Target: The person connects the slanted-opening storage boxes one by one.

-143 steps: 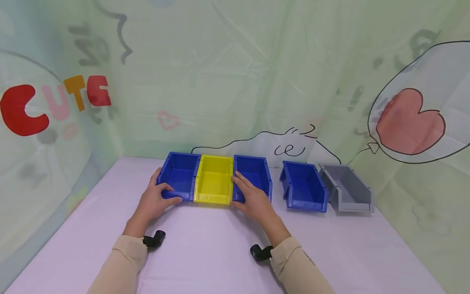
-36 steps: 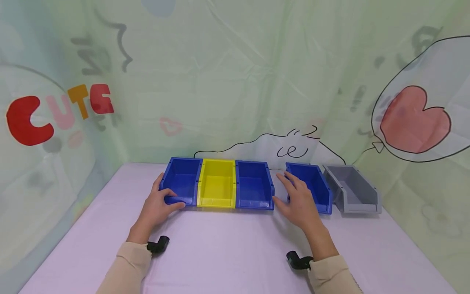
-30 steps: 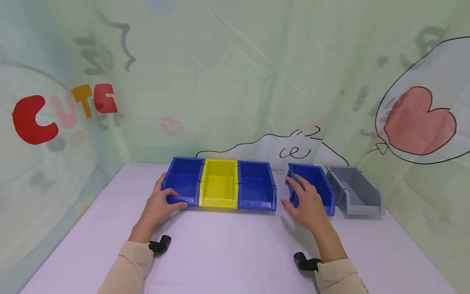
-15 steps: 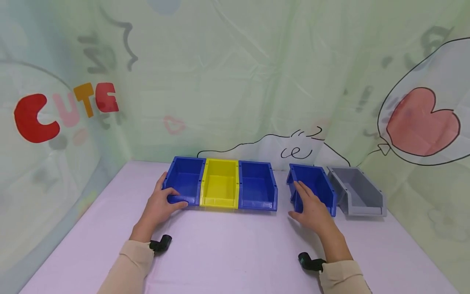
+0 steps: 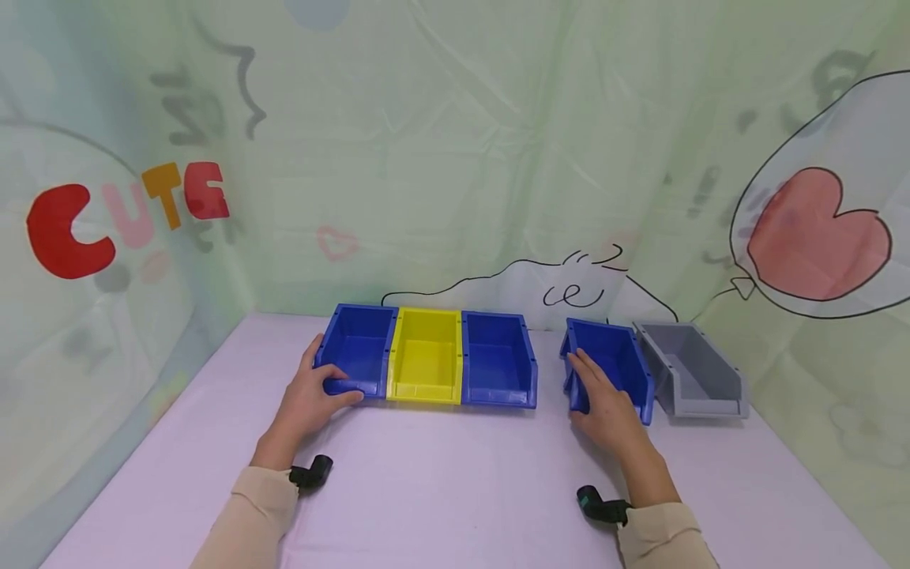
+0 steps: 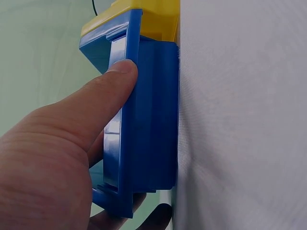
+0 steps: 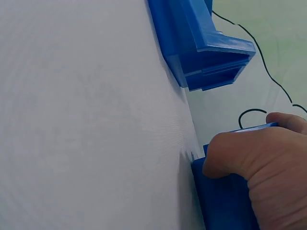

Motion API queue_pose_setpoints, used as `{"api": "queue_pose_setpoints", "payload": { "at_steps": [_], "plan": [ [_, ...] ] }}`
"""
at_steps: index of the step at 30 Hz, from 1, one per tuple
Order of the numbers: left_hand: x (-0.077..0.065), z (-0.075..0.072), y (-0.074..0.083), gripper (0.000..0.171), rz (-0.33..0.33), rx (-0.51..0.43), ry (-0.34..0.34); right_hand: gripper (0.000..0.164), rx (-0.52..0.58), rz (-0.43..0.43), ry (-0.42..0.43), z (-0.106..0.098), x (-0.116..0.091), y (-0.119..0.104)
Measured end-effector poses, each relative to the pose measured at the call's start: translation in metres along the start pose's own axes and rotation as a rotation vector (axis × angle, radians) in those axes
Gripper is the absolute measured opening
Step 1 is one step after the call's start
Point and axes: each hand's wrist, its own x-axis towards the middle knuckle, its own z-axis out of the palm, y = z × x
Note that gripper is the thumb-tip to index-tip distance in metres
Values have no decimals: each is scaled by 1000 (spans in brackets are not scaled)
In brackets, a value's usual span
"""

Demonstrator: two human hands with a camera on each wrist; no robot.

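Note:
A blue storage bin point(image 5: 364, 336), a yellow bin point(image 5: 425, 359) and a second blue bin point(image 5: 494, 352) stand side by side, touching. My left hand point(image 5: 306, 401) grips the leftmost blue bin at its front left corner. In the left wrist view the thumb lies over the front lip of that bin point(image 6: 156, 115), with fingers at its side. Further right, my right hand point(image 5: 610, 411) holds a separate blue bin point(image 5: 618, 352) by its left wall and front corner. In the right wrist view the thumb presses on this bin's point(image 7: 223, 201) outside; some fingers are hidden.
A grey bin point(image 5: 693, 367) stands just right of the separate blue bin, close to the table's right edge. A gap parts the row of three from the separate blue bin. A printed curtain point(image 5: 426, 158) hangs behind the pale table point(image 5: 426, 490).
My right hand has left the row's right blue bin, moved right and taken hold of the separate blue bin, which has shifted slightly. My left hand keeps its grip.

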Motion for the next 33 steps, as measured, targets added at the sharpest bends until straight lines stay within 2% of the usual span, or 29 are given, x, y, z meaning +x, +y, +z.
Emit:
{"api": "queue_pose_setpoints", "payload": {
  "at_steps": [9,17,27,33],
  "plan": [
    [-1,-2,1,41,-3,-2,-6,94,-25,2,27,7,2,-2],
    [0,-1,0,41,-4,-5,-3,98,-102,-10,51,10,-1,-1],
    [-1,-1,0,39,5,-10,-3,97,-86,-57,116,11,-6,3],
    [-1,-1,0,39,1,-7,-2,98,-77,-48,147,11,-4,0]
  ]
}}
